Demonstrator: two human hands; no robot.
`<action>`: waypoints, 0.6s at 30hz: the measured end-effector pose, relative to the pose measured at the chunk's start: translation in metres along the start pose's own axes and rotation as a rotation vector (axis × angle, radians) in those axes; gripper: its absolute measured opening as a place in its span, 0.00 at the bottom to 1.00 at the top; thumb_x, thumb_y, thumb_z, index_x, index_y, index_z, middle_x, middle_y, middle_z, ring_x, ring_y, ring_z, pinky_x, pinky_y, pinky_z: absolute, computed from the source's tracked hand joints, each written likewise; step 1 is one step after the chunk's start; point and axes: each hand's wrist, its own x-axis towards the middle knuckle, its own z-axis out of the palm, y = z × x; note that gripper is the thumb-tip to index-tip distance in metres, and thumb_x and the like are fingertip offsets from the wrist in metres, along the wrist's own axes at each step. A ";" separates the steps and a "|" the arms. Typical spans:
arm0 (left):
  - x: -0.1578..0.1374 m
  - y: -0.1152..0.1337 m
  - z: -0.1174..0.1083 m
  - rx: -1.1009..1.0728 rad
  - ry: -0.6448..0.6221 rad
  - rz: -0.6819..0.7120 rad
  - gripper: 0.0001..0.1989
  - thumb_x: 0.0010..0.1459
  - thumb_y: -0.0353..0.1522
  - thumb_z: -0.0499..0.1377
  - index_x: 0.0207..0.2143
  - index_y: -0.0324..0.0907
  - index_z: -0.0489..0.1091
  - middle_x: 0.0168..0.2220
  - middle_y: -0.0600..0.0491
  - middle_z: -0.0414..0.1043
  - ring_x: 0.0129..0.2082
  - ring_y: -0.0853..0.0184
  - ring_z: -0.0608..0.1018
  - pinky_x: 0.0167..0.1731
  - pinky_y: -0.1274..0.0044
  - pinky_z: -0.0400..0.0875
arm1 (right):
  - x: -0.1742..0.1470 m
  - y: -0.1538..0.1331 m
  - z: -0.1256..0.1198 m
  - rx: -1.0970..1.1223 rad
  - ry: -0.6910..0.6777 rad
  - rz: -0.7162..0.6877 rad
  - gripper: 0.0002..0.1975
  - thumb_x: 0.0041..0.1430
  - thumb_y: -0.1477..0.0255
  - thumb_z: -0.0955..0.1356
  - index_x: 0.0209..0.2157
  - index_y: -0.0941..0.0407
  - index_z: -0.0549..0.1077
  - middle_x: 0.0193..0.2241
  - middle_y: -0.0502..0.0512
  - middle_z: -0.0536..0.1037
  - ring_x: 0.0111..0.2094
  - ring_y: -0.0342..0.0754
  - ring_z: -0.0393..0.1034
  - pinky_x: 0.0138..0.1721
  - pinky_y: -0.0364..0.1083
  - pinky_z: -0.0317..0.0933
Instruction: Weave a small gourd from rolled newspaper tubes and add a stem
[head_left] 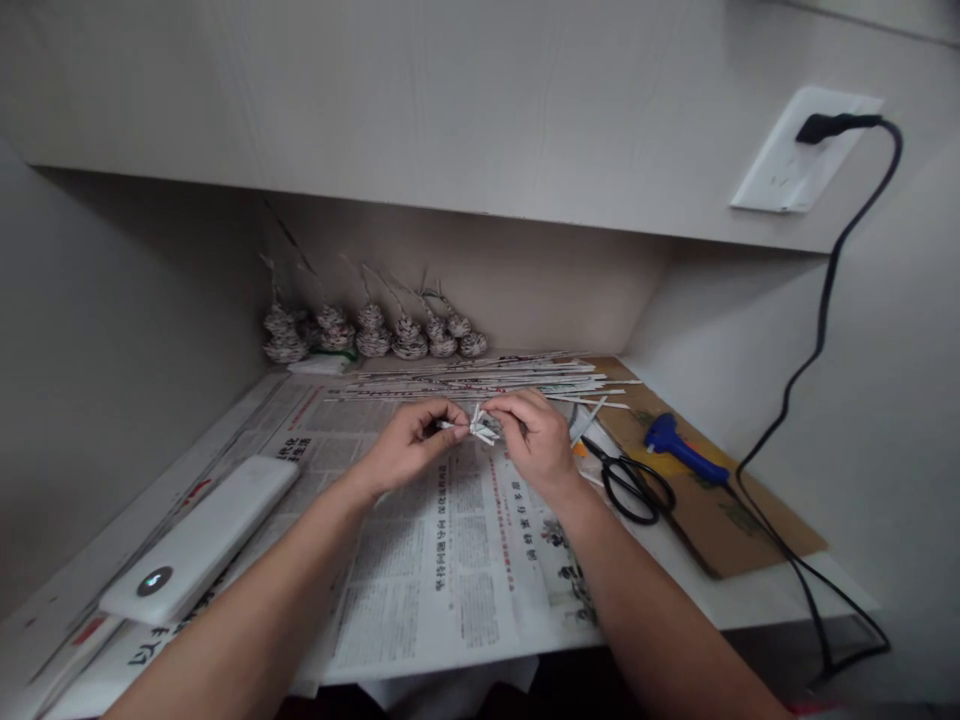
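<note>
Between my two hands is a small bundle of crossed white paper strips point(482, 430), their ends sticking out in several directions. My left hand point(416, 440) pinches the bundle from the left with thumb and forefinger. From the other side, my right hand point(534, 435) has its fingers bent in at the strips' upper ends; part of the bundle is hidden behind them. Just beyond the hands lies a pile of long, thin rolled paper sticks point(480, 378). Newspaper sheets point(405, 560) cover the table under both hands.
Several woven gourd shapes point(409, 338) stand along the back wall. Black-handled scissors point(637, 490) and a blue glue gun point(686, 450) lie right, the gun on cardboard point(735, 525). Its black cord point(821, 330) runs up to a wall socket point(799, 155). A white box-like device point(202, 540) lies left.
</note>
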 end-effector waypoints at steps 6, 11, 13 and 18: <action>-0.001 0.006 -0.002 -0.054 -0.034 -0.030 0.09 0.57 0.36 0.57 0.31 0.38 0.69 0.28 0.54 0.68 0.28 0.70 0.68 0.31 0.78 0.63 | -0.003 -0.007 0.000 -0.137 0.094 -0.090 0.09 0.62 0.77 0.63 0.36 0.54 0.75 0.32 0.53 0.78 0.38 0.49 0.69 0.43 0.48 0.62; -0.001 0.007 -0.002 0.015 -0.069 -0.021 0.08 0.56 0.34 0.59 0.30 0.38 0.71 0.29 0.53 0.71 0.32 0.68 0.71 0.33 0.77 0.63 | 0.004 0.013 -0.013 -0.112 0.399 0.102 0.08 0.61 0.73 0.64 0.36 0.55 0.75 0.34 0.55 0.78 0.38 0.49 0.70 0.42 0.48 0.63; 0.000 0.004 -0.001 0.013 -0.006 -0.007 0.08 0.56 0.35 0.59 0.30 0.38 0.71 0.29 0.53 0.71 0.30 0.69 0.71 0.32 0.78 0.63 | 0.008 0.025 -0.016 0.004 0.471 0.230 0.08 0.61 0.71 0.64 0.37 0.56 0.75 0.34 0.55 0.78 0.37 0.48 0.71 0.40 0.46 0.64; 0.001 -0.006 0.002 0.038 0.190 -0.016 0.09 0.55 0.36 0.61 0.31 0.38 0.73 0.28 0.52 0.73 0.27 0.70 0.72 0.29 0.78 0.65 | 0.005 0.036 -0.005 0.141 0.315 0.420 0.08 0.56 0.68 0.66 0.36 0.57 0.75 0.31 0.53 0.78 0.30 0.45 0.71 0.32 0.42 0.63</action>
